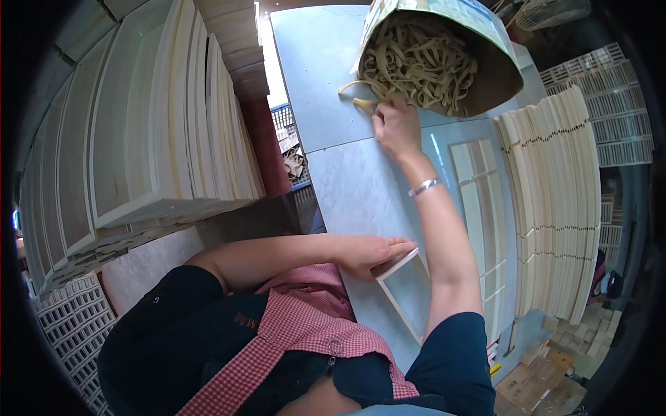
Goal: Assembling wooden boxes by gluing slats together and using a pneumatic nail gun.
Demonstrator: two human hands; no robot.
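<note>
My left hand [371, 255] is closed over the near-left end of a thin, pale wooden frame [396, 265], which rests on the blue-grey tabletop [361, 187]. Part of that frame is hidden behind my right arm. Farther off, my right hand [398, 128] reaches to the mouth of a tipped carton [499, 73], its fingers pinched at beige elastic-looking bands [364, 105] that spill onto the table. Many more tangled bands [420, 62] fill the carton. The fingertips are partly hidden among the bands.
At right on the table, pale wooden frames [479, 187] lie flat beside a tall row of stacked slats [555, 201]. Big stacks of wooden trays [149, 125] stand at left. Slatted wooden pieces [76, 326] are piled at lower left. A blue crate [283, 118] sits below the table's left edge.
</note>
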